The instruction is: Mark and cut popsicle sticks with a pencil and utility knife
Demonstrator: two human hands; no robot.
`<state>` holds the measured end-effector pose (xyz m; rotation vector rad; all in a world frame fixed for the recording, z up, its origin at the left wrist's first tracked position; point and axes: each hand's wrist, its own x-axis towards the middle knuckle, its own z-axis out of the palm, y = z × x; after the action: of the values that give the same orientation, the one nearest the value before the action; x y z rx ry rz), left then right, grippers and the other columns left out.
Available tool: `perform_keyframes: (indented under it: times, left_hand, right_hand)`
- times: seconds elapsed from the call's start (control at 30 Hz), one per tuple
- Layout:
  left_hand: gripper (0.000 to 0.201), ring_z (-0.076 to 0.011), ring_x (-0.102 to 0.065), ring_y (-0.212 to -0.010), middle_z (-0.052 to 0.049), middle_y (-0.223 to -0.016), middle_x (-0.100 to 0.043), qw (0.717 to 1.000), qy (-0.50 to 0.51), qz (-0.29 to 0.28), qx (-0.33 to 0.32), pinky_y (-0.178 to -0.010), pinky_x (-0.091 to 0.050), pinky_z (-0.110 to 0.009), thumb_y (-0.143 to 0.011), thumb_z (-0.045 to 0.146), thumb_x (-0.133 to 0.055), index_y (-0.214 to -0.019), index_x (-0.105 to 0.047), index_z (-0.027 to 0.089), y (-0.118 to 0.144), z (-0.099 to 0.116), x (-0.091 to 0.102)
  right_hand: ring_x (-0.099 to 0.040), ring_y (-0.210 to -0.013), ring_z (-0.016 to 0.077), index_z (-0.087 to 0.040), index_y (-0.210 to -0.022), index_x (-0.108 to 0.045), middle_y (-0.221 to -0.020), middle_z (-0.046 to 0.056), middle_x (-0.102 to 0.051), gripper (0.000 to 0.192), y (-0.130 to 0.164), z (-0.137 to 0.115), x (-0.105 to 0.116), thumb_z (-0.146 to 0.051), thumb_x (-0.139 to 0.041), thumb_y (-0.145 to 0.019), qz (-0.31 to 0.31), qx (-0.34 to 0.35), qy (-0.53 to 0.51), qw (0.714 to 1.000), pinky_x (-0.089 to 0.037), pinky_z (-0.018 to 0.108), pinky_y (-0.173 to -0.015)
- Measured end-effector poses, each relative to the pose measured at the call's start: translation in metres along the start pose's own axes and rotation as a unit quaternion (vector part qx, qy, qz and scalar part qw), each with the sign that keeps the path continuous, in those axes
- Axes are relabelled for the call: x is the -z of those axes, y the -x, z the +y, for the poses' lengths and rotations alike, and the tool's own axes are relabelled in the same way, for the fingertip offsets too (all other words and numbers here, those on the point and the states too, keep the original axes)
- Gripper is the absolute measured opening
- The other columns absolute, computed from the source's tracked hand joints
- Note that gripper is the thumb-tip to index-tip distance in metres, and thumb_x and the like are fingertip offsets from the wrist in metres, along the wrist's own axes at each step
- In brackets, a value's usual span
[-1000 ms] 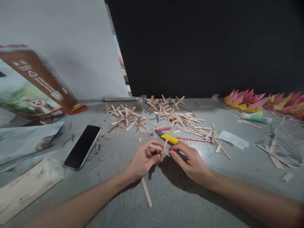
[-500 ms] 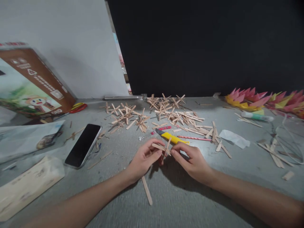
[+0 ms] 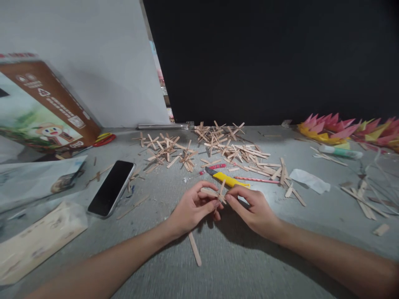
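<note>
Both forearms are bare, with no sleeves reaching into view. The left hand (image 3: 193, 207) and the right hand (image 3: 254, 211) are bare too, their fingers slender and the nails short.

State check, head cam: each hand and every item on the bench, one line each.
left hand: grip shut on crossed sticks
right hand: pinching same piece
crossed sticks: held above bench
loose stick: flat, untouched
phone: screen dark, face up
utility knife: lying flat
box: tilted

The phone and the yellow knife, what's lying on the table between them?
Between the phone and the yellow knife, the head view shows a few loose wooden sticks on grey table.
</note>
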<state>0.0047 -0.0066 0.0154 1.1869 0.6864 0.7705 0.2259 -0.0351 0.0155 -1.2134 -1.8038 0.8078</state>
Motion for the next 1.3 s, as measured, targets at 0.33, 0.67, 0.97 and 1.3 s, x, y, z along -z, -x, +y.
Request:
perform_keyframes:
  times: [0.33, 0.67, 0.97, 1.3]
  left_hand:
    - [0.054, -0.0176, -0.074, -0.063, -0.004, -0.085, -0.076, 1.000, -0.011, 0.005, -0.016, -0.058, -0.055, -0.026, -0.097, 0.051, -0.078, -0.128, -0.044, 0.021, -0.004, -0.005, 0.004]
    - [0.058, -0.0144, -0.068, -0.058, -0.002, -0.083, -0.074, 1.000, -0.015, 0.018, -0.011, -0.055, -0.051, -0.024, -0.094, 0.053, -0.080, -0.126, -0.044, 0.021, -0.003, -0.003, 0.003]
    - [0.068, -0.0114, -0.061, -0.050, 0.000, -0.079, -0.075, 0.997, -0.016, 0.069, 0.008, -0.053, -0.047, -0.023, -0.088, 0.050, -0.086, -0.130, -0.041, 0.022, -0.005, -0.003, 0.002]
    - [0.049, -0.0076, -0.050, -0.045, 0.000, -0.065, -0.064, 0.995, -0.014, 0.007, 0.096, -0.046, -0.035, -0.021, -0.092, 0.063, -0.074, -0.088, -0.067, 0.015, -0.007, 0.000, -0.002]
  right_hand:
    - [-0.074, -0.074, 0.0177, -0.024, -0.121, -0.066, -0.080, 0.001, -0.076, 0.020, 0.004, 0.006, -0.003, -0.036, -0.061, -0.106, 0.001, -0.005, -0.011, 1.000, -0.056, 0.026, -0.063]
    - [-0.082, -0.089, 0.0189, -0.025, -0.109, -0.071, -0.096, 0.004, -0.083, 0.011, 0.003, 0.008, -0.005, -0.034, -0.066, -0.104, 0.023, 0.022, -0.017, 0.999, -0.065, 0.030, -0.082]
    - [-0.077, -0.074, 0.0176, -0.022, -0.094, -0.071, -0.079, 0.003, -0.080, 0.027, -0.008, 0.004, -0.002, -0.046, -0.062, -0.105, -0.050, -0.071, -0.097, 0.991, -0.061, 0.030, -0.074]
    - [-0.068, -0.069, 0.0163, -0.022, -0.091, -0.072, -0.072, 0.001, -0.071, 0.037, -0.012, 0.002, 0.000, -0.055, -0.063, -0.103, -0.053, -0.109, -0.136, 0.983, -0.056, 0.029, -0.070]
